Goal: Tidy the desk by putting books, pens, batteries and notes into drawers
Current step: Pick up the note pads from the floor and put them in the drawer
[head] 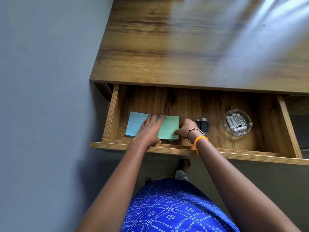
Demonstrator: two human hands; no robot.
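The notes lie in the open drawer (115,104), on its wooden floor toward the near left corner: a blue sheet (135,123) on the left and a green sheet (168,128) overlapping it on the right, with the edge of another sheet showing under the green one at its near side. The left hand (150,129) lies flat on top of both sheets, fingers straight and close together, pointing away from the person and pressing the paper down. The right hand (185,128) is at the right edge of the green sheet, fingers curled, its thumb on the sheet's near right corner so that it pinches the paper there. A beaded bracelet (192,133) and an orange band (199,141) circle the right wrist.

Just right of the right hand, two small black objects (203,125) lie side by side on the drawer floor; what they are is not clear. Farther right in the same drawer stands a clear glass dish (237,122) holding several white batteries (235,122). The drawer's front panel (217,152) crosses under both forearms. Beyond the drawer stretches the wooden tabletop (184,47), with pale light streaks across its far right part. A grey wall (41,81) fills the left side. At the near edge is the person's blue patterned garment (170,210), and a bare foot (185,164) shows on the floor under the drawer.
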